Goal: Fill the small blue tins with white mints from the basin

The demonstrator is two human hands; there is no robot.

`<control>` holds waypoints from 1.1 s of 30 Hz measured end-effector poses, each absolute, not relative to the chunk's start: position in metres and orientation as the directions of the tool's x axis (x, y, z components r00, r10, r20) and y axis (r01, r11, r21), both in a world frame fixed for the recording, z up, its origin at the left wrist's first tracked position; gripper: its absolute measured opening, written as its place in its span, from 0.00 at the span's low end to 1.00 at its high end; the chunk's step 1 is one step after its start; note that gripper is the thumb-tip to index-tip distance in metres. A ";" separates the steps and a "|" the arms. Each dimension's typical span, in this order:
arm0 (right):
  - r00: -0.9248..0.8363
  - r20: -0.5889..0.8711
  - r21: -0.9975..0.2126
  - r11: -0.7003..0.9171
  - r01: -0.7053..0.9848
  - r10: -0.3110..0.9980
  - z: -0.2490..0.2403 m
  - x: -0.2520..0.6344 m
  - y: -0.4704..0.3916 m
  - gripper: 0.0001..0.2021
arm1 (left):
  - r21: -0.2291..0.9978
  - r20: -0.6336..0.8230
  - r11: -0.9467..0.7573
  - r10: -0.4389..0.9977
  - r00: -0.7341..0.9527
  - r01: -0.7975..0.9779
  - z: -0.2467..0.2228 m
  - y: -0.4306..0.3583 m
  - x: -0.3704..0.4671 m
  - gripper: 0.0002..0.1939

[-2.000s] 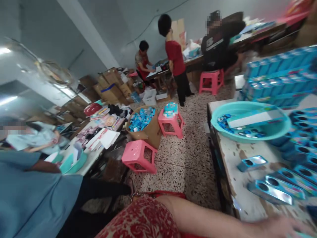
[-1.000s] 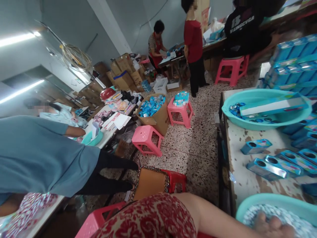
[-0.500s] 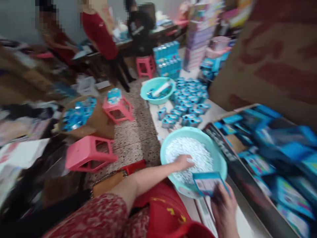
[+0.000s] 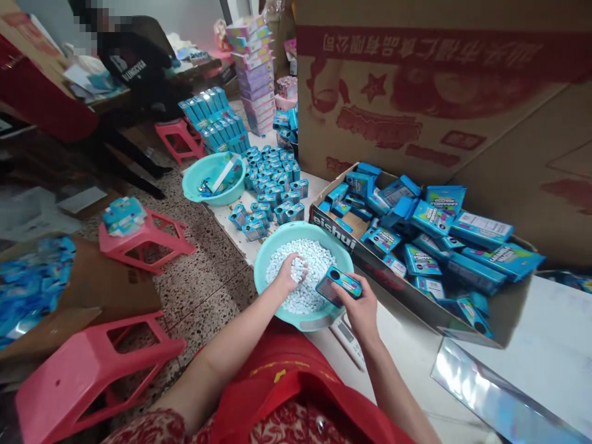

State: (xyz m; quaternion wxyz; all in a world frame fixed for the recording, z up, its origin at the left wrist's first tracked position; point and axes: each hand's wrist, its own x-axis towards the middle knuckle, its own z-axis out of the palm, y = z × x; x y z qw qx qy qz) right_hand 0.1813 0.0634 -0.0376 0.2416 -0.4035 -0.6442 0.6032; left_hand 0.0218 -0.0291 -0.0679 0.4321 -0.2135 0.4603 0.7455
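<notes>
A turquoise basin (image 4: 263, 271) full of small white candies (image 4: 314, 253) sits in front of me on the white table. My left hand (image 4: 287, 272) is over the candies, palm turned up and fingers curled around a handful of them. Over the basin's right side, my right hand (image 4: 363, 303) grips a small blue candy box (image 4: 337, 286) between thumb and fingers. The box is tilted, with a dark round hole at its upper end. Partly under the basin shows a white scale (image 4: 348, 336) with a small display.
Right of the basin stands an open carton (image 4: 398, 290) of blue boxes, with a large cardboard box (image 4: 379, 92) behind. Beyond are several upright blue boxes (image 4: 272, 179) and a second basin (image 4: 192, 179). Pink stools (image 4: 69, 376) stand left; a co-worker (image 4: 139, 61) sits at the back.
The view has swung to the right, showing more of the carton. My left hand has turned palm up with candies in it. The blue box stays in my right hand, now tilted differently.
</notes>
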 end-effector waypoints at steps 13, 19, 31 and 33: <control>-0.815 0.145 -0.790 0.561 0.246 0.561 -0.056 0.142 0.048 0.13 | 0.721 -0.428 -0.404 0.380 -0.820 -0.563 -0.020 -0.006 0.033 0.14; -0.823 0.114 -0.790 0.553 0.265 0.557 -0.050 0.140 0.056 0.13 | 0.772 -0.404 -0.364 0.351 -0.845 -0.520 -0.019 -0.005 0.031 0.14; -0.821 0.078 -0.834 0.488 0.257 0.566 -0.046 0.136 0.062 0.13 | 0.824 -0.373 -0.303 0.347 -0.860 -0.479 -0.014 0.005 0.029 0.15; -0.816 0.080 -0.831 0.490 0.263 0.573 -0.045 0.135 0.062 0.12 | 0.822 -0.365 -0.312 0.354 -0.861 -0.476 -0.012 0.005 0.028 0.14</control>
